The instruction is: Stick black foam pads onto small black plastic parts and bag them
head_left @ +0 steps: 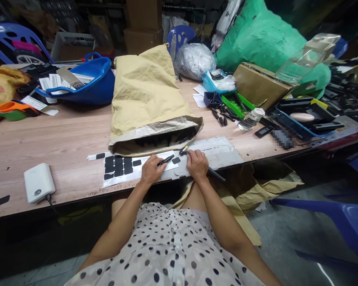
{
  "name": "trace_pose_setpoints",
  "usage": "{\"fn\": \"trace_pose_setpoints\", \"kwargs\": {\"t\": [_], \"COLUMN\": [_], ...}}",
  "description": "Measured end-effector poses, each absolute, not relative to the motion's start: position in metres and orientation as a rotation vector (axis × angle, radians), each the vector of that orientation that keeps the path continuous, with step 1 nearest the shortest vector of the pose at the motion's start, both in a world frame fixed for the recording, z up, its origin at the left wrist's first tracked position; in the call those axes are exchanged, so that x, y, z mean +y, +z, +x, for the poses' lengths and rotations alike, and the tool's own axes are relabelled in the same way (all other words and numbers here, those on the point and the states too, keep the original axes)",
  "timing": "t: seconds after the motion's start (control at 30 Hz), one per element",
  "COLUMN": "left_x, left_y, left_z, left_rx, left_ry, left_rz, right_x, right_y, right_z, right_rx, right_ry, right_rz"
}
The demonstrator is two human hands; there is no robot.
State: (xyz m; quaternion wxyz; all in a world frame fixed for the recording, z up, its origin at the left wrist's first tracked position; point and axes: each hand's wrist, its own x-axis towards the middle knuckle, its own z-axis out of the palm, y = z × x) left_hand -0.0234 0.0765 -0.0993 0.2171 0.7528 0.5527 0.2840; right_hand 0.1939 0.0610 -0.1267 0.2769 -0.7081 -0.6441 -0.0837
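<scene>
My left hand is closed on a small black pen-shaped part, which points up to the right. My right hand grips a small hammer; its metal head shows left of my fingers and its black handle sticks out toward the table edge. Under both hands lies a flat grey board. A white sheet with rows of black rounded stickers lies left of my left hand, and one single black sticker sits between the hands. Just beyond, a tan sack lies with its mouth facing me, dark parts inside.
A white power bank with a cable stands at left. Behind it is a blue basin holding papers. To the right are a green tray, a clear bottle and a blue basket of black items. A purple chair stands at lower right.
</scene>
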Motion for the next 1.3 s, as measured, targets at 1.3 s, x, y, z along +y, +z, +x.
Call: {"fn": "trace_pose_setpoints", "kwargs": {"t": [1.3], "left_x": [0.082], "left_y": [-0.116], "left_z": [-0.021], "left_rx": [1.375], "left_ry": [0.872], "left_rz": [2.019], "right_x": [0.027], "right_y": [-0.098], "right_z": [0.157], "right_rx": [-1.766], "right_ry": [0.004], "right_rz": [-1.481]}}
